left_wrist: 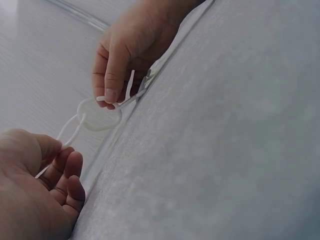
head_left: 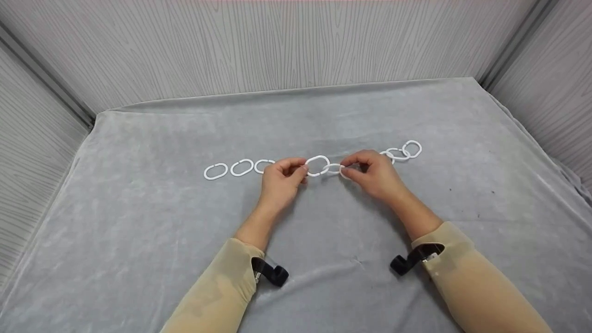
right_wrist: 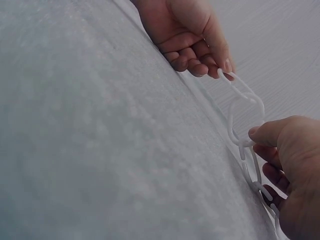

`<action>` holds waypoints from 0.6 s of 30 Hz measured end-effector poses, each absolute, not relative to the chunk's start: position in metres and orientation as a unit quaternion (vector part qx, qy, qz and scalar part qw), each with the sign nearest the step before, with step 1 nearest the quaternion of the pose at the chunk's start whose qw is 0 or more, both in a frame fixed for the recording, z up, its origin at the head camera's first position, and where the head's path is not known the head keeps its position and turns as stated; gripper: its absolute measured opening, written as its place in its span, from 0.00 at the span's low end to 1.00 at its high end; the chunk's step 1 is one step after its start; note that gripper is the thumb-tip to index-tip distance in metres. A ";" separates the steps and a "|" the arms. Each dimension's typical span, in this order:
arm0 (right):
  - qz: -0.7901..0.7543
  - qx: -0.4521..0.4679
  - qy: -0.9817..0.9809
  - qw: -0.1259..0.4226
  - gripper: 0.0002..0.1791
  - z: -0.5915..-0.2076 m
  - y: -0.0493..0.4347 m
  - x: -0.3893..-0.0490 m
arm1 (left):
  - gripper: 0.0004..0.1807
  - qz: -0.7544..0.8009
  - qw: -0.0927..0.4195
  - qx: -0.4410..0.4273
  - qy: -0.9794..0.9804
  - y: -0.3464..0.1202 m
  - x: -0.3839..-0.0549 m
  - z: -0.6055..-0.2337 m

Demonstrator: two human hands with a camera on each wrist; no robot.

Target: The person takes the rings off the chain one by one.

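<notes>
Thumb and fingers of my left hand point(head_left: 281, 182) pinch the left end of a white plastic chain link point(head_left: 318, 157). This link is hooked through a second white link point(head_left: 334, 165), whose right end my right hand point(head_left: 377, 175) pinches between thumb and index finger. In the right wrist view the second link point(right_wrist: 231, 114) hangs between both hands, and further links point(right_wrist: 246, 170) run down from it past the right fingers. Beyond the right hand in the head view, the chain goes on to an end link point(head_left: 411, 142). Both held links are raised off the cloth.
Left of my left hand, separate white links lie in a row: one at the far left point(head_left: 213, 179), one in the middle point(head_left: 240, 175), and one point(head_left: 264, 161) partly hidden by the hand. Grey cloth point(head_left: 323, 259) covers the table, with wood-grain panels point(head_left: 286, 46) behind and at both sides.
</notes>
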State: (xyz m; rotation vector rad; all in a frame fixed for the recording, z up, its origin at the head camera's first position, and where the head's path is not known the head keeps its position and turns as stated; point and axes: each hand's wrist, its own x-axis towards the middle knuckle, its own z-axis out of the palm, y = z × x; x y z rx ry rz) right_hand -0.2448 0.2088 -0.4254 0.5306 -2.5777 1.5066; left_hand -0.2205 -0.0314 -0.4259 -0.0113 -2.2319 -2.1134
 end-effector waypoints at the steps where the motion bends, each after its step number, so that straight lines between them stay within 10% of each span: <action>1: 0.495 0.173 -0.850 0.055 0.06 -0.425 0.209 -0.245 | 0.09 -0.687 0.034 -0.003 -0.726 -0.031 -0.221 -0.426; 18: 0.519 0.161 -0.838 0.050 0.05 -0.424 0.209 -0.244 | 0.09 -0.679 0.045 -0.008 -0.733 -0.031 -0.221 -0.427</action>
